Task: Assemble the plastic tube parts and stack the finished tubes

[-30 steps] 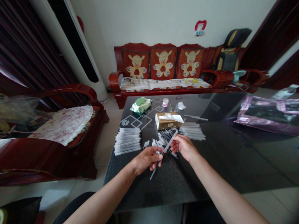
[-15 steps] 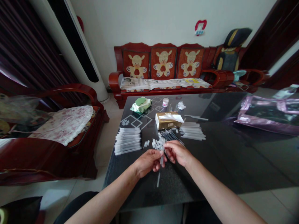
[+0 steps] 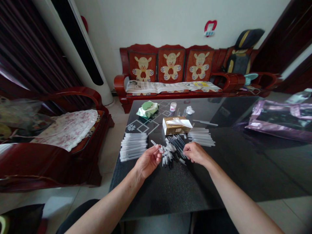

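Note:
My left hand (image 3: 149, 161) is closed with a translucent white pen barrel (image 3: 154, 143) pinched between thumb and fingers, its end sticking out to the upper left. Beside it on the table lies a loose heap of pen caps (image 3: 168, 156), clear with some black parts. My right hand (image 3: 197, 153) is bent down with its fingertips together at the near ends of a bundle of dark pen refills (image 3: 177, 143). What those fingertips hold is hidden. Left of my left hand lies a neat row of white pens (image 3: 134, 147) with dark tips.
Behind the refills stands a gold tissue box (image 3: 176, 126), with more clear pen barrels (image 3: 201, 137) to its right. Farther back are a green wipes pack (image 3: 147, 110), a small white tub (image 3: 173, 106) and crumpled tissue (image 3: 190, 110). A purple-edged plastic bag (image 3: 270, 125) lies right.
My hands have moved apart: the left went left and up with a barrel tilted upward, the right went right to the refills. The cap heap between them now shows more fully.

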Motion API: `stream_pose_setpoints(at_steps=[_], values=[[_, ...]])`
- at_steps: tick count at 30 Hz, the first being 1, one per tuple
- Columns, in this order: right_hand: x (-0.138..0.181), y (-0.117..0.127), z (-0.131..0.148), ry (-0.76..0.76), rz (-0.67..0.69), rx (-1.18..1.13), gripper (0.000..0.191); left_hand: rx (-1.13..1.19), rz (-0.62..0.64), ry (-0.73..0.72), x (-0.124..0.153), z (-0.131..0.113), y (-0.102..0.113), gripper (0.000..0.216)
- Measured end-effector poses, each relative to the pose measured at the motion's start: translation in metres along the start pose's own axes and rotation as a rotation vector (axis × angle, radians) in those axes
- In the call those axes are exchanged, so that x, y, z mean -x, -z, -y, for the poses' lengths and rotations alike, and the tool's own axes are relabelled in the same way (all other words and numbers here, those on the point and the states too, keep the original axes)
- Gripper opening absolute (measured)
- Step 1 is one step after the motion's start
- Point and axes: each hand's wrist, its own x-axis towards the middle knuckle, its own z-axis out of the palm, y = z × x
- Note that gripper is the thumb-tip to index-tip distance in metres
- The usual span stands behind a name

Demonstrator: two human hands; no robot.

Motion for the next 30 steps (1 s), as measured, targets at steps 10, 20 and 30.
stream_pose_setpoints(at_steps=[10,20,30], values=[[0.001,-0.025,0.006,0.268,0.03,0.406,0.004,-0.15,-0.067,-0.14,-0.007,0.007,0.009,0.003],[0.002,-0.034,0.013,0.238,0.064,0.551,0.006,-0.146,-0.078,-0.137,-0.008,0.01,0.009,0.003],[0.008,-0.023,0.027,0.151,0.098,-0.344,0.008,-0.17,-0.06,-0.179,-0.01,0.009,0.013,0.006]])
